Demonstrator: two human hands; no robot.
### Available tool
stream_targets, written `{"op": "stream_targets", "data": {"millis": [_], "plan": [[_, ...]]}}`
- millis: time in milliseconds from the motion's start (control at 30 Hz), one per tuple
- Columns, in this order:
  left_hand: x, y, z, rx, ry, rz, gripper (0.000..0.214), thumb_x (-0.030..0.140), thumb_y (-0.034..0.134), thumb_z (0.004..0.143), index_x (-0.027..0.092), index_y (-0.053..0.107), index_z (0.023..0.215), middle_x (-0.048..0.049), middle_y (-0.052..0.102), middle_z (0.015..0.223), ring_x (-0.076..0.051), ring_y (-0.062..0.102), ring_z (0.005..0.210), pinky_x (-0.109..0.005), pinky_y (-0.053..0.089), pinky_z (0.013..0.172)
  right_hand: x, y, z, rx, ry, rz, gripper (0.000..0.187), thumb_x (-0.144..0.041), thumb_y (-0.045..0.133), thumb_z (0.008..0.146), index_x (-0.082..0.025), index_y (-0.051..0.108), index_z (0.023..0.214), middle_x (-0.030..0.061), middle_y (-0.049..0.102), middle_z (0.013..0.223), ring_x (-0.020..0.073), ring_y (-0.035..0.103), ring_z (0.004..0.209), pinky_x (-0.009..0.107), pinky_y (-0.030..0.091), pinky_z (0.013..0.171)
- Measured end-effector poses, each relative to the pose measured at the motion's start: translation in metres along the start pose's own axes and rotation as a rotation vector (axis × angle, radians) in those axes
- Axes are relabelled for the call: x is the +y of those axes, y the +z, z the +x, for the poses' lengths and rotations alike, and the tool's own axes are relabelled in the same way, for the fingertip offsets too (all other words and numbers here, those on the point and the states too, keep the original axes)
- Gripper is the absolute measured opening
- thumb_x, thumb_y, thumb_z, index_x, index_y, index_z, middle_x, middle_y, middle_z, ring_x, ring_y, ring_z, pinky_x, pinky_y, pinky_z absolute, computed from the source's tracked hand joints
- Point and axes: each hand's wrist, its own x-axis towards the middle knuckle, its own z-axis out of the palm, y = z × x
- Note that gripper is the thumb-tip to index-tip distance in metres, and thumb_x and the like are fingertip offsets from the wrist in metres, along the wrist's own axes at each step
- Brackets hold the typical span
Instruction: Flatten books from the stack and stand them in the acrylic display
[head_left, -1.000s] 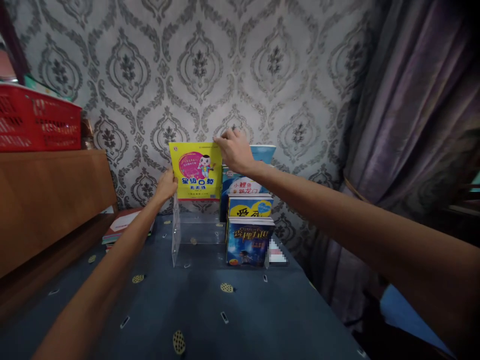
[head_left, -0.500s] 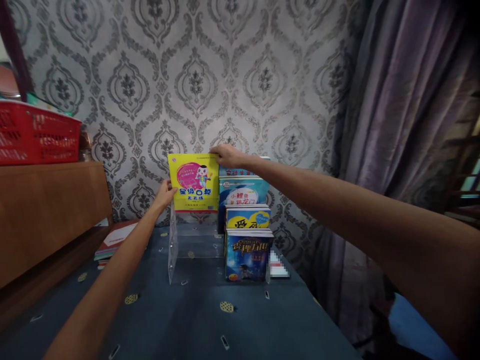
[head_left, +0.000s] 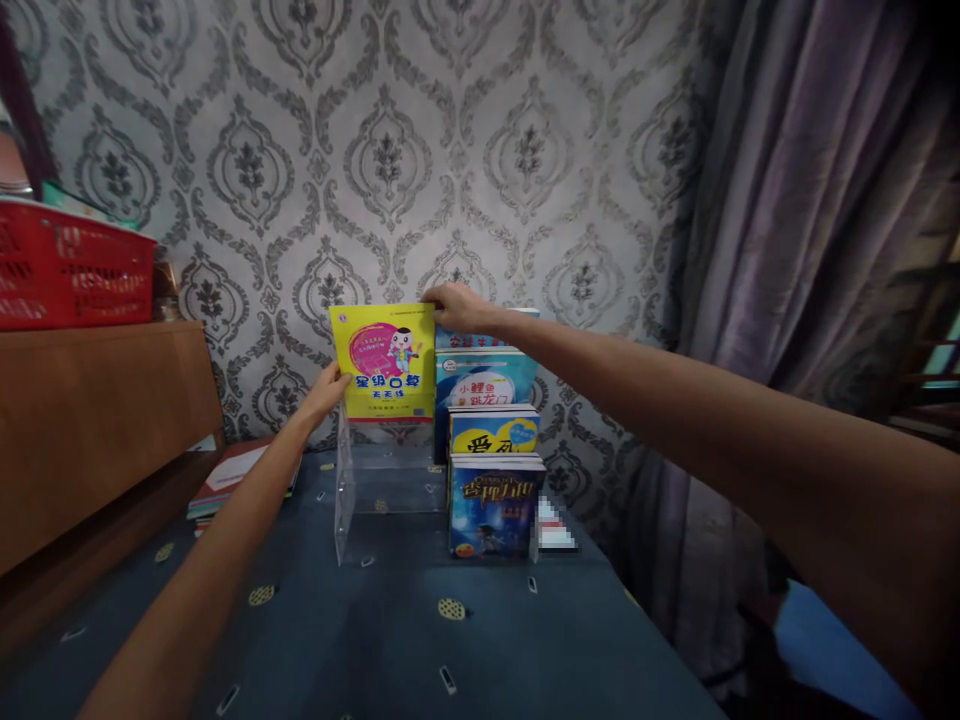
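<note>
A yellow book (head_left: 384, 360) with a pink circle and a cartoon figure stands upright at the back of a clear tiered acrylic stand (head_left: 352, 495). My left hand (head_left: 328, 388) grips its lower left edge. My right hand (head_left: 459, 305) pinches its top right corner. Right of it, three books stand in rising rows: a dark blue one (head_left: 495, 505) in front, a yellow-and-blue one (head_left: 493, 434) behind it, a white-and-blue one (head_left: 484, 378) further back.
The stand sits on a dark blue patterned tablecloth (head_left: 420, 640) against a grey damask wall. A stack of flat books (head_left: 225, 480) lies at the left. A wooden cabinet (head_left: 97, 420) carries a red basket (head_left: 71, 270). A purple curtain (head_left: 795, 250) hangs on the right.
The view has shifted a little. My right hand lowered from above the back books to the yellow book's top right corner, and the book sits slightly lower on the stand.
</note>
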Motion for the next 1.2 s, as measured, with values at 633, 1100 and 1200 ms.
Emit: {"op": "stream_targets", "data": {"millis": [633, 1100, 1200], "plan": [[-0.008, 0.000, -0.009, 0.118, 0.021, 0.021, 0.038, 0.033, 0.064, 0.075, 0.021, 0.051, 0.108, -0.0056, 0.069, 0.094, -0.024, 0.067, 0.094, -0.040, 0.055, 0.084, -0.007, 0.001, -0.021, 0.182, 0.048, 0.144, 0.047, -0.010, 0.051, 0.086, -0.012, 0.059, 0.132, 0.0162, 0.068, 0.130, 0.0277, 0.061, 0.120, 0.041, 0.046, 0.104], [-0.075, 0.006, -0.209, 0.241, -0.020, 0.432, 0.034, 0.036, 0.052, 0.087, 0.023, 0.052, 0.118, -0.0085, 0.061, 0.122, -0.026, 0.058, 0.120, -0.040, 0.048, 0.104, -0.121, 0.154, -0.303, 0.209, -0.349, 0.530, 0.028, -0.011, 0.047, 0.093, -0.022, 0.068, 0.109, 0.0098, 0.074, 0.098, 0.0231, 0.068, 0.098, 0.042, 0.058, 0.087], [-0.091, -0.004, -0.249, 0.171, -0.132, 0.482, 0.035, 0.040, 0.051, 0.087, 0.024, 0.053, 0.118, -0.0091, 0.060, 0.123, -0.029, 0.058, 0.119, -0.043, 0.049, 0.102, -0.105, 0.184, -0.348, 0.227, -0.059, 0.563, 0.024, -0.012, 0.048, 0.091, -0.023, 0.068, 0.099, 0.0067, 0.073, 0.084, 0.0239, 0.069, 0.081, 0.042, 0.059, 0.077]]}}
